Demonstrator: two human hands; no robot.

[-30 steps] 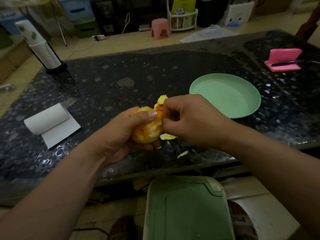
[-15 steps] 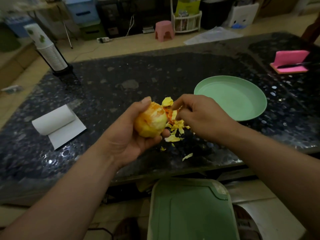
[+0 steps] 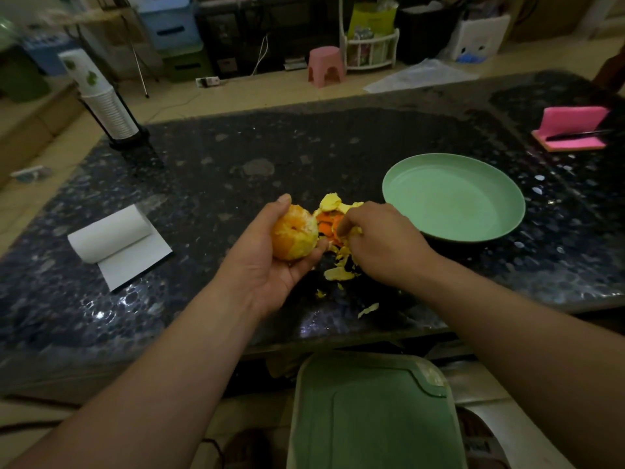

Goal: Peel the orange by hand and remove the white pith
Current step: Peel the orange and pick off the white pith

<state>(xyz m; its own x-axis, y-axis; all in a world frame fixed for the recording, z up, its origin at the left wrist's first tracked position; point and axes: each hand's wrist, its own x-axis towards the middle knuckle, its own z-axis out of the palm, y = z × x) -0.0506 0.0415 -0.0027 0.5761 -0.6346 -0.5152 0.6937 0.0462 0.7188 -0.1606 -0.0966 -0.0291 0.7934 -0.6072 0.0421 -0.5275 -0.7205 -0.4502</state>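
The dark speckled table (image 3: 304, 147) carries everything here. On its right part stands a green plate (image 3: 453, 201), and nothing lies in it; I suppose the cleaned fruit will go there at the end. The left hand (image 3: 267, 269) is above the near middle of the table, palm up, with thumb and fingers curled round the orange (image 3: 294, 236), so the fruit is firmly held. The right hand (image 3: 382, 245) is just to the right of it, fingers bent down onto the heap of peel (image 3: 329, 225), which lies on the table between the orange and the plate. Whether it pinches a piece there or only touches, I cannot tell. The orange is mostly free of skin, but pale pith (image 3: 306, 247) covers its right and near side. This side faces the right hand, so in my judgement that hand is the one to pick it, with only a short way to the left. A few small scraps (image 3: 368, 309) lie near the table edge.
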